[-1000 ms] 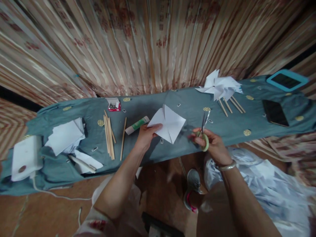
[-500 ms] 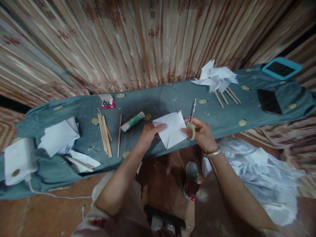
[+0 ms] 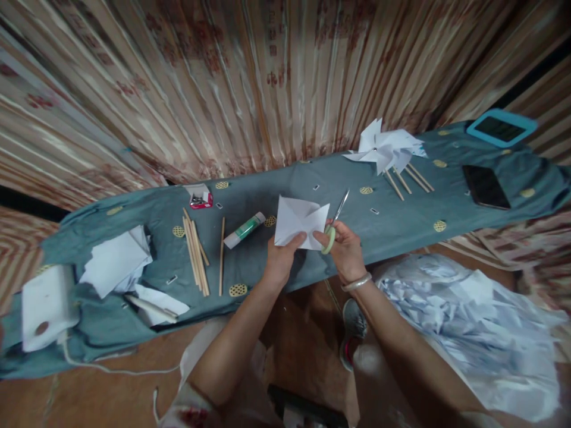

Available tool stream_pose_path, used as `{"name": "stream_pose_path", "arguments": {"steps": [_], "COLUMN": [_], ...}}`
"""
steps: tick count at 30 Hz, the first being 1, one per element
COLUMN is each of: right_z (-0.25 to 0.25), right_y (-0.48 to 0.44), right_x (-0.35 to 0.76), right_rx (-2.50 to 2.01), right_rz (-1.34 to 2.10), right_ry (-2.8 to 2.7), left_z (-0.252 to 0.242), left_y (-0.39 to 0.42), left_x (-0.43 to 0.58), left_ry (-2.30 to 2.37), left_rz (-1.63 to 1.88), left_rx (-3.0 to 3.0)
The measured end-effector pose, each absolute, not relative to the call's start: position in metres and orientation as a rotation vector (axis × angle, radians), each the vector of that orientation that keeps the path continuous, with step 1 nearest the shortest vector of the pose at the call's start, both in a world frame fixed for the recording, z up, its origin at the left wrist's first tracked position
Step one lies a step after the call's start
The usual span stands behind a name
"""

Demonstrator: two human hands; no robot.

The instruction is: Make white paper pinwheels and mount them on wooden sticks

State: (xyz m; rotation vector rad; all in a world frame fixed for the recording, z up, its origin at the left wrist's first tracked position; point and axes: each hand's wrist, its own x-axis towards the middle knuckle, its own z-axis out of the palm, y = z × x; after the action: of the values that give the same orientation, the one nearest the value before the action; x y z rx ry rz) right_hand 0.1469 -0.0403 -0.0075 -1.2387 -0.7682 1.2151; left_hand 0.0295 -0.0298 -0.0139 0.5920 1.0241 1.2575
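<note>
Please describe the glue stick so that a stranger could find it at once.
On the long blue-grey cloth, look just left of the left hand holding white paper. The glue stick lies there slanted, right of the wooden sticks; it alone is a white tube with green label.

A white paper square (image 3: pixel 300 222), creased and slit, is held tilted; green-handled scissors (image 3: pixel 333 226) at its 3 o'clock edge point toward 1 o'clock.

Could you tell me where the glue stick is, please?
In the head view, the glue stick lies on the cloth, left of the held paper and right of the wooden sticks.
</note>
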Motion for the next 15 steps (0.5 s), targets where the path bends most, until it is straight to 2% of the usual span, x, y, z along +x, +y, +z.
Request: {"name": "stream_pose_path", "arguments": {"steps": [7,15], "right_z": [0.001,0.008], "right_y": [-0.050,-0.076], "right_x": [0.145,0.155], "right_rx": [-1.294,-1.267], "right_rz": [1.290,1.675], "right_ry": [-0.936,-1.307], "left_z": [-0.013,-0.010], "left_y": [-0.011,0.000], "left_x": [0.003,-0.023], "left_ry": [1.125,1.266], "left_rz": [1.412,1.497], "left_rx": [0.779,0.893]}}
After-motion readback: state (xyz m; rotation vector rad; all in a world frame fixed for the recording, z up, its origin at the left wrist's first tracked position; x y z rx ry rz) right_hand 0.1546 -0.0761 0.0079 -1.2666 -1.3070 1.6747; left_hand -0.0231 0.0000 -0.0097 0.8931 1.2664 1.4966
